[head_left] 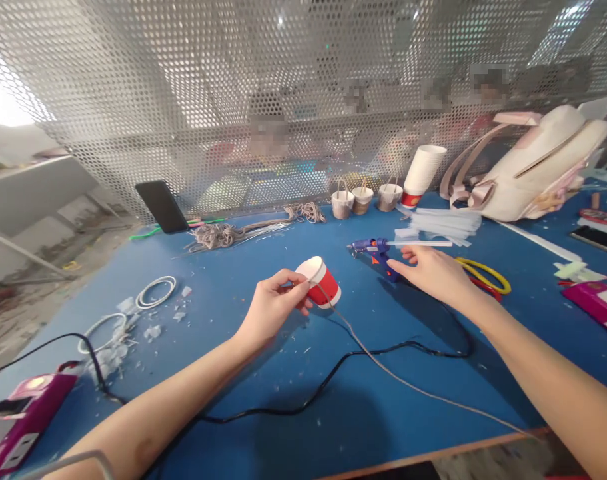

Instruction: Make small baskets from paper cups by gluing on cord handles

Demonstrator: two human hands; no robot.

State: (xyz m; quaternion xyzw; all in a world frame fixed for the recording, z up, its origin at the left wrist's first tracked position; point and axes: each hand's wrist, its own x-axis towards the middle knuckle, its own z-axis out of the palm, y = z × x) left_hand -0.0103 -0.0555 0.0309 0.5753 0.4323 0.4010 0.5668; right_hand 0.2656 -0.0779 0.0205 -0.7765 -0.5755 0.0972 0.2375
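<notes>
My left hand (pixel 278 303) holds a red and white paper cup (pixel 325 287) by its rim, thumb and fingers closed on it. The cup is tilted above the blue table. A thin grey-brown cord (pixel 378 363) runs from the cup's side down to the table's front edge. To the right, my right hand (pixel 430 270) is at the back of a blue hot glue gun (pixel 376 250), its thumb and fingers apart around the handle's rear. Whether it touches the gun I cannot tell. A clear glue stick (pixel 426 244) sticks out of the gun's back.
Behind are three cord-wrapped cups (pixel 342 205), stacked paper cups (pixel 424 170), glue sticks (pixel 440 223), cord bundles (pixel 216 235), a phone (pixel 160 207) and a bag (pixel 538 167). A black cable (pixel 303 403) crosses the table. White rings (pixel 155 292) and a magenta power strip (pixel 26 420) are left.
</notes>
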